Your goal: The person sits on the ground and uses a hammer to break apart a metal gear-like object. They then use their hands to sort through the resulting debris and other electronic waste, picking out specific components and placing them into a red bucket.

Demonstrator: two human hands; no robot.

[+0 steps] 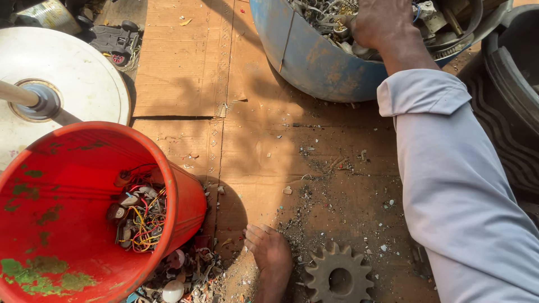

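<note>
My right hand (380, 22) is down in the blue drum (314, 62) at the top of frame, knuckles up, fingers curled into the scrap pile (328, 14). Fingertips are buried, so I can't tell if they're closed on a piece or just raking. Left hand isn't in view.

Scrap in the drum: tangled mix of grey metal bits, thin wires, small whitish plastic parts, something brass-coloured near the fingers. Too jumbled to name single pieces.

Handling, my read:
- Individual pieces look light, but wires snag neighbours, so a pull likely drags a clump.
- Metal edges probably sharp; wires soft and springy, plastic stiff and maybe brittle.
- Dusty, not slippery.
- Best hold: pinch a rigid body, not a loose wire end.

Around it:
- Drum is tipped toward me, dented, rust patches on the blue wall, resting on flattened cardboard (264, 146).
- Red bucket (179, 196) lower left, tilted, holding sorted coloured wires and small parts (137, 216); well apart from the drum.
- Toothed gear (338, 276) lies flat on the cardboard at bottom, just beside my bare foot (270, 252).
- Grit and small debris scattered between.
- Black tyre (514, 73) at right edge, beside the drum.
</note>
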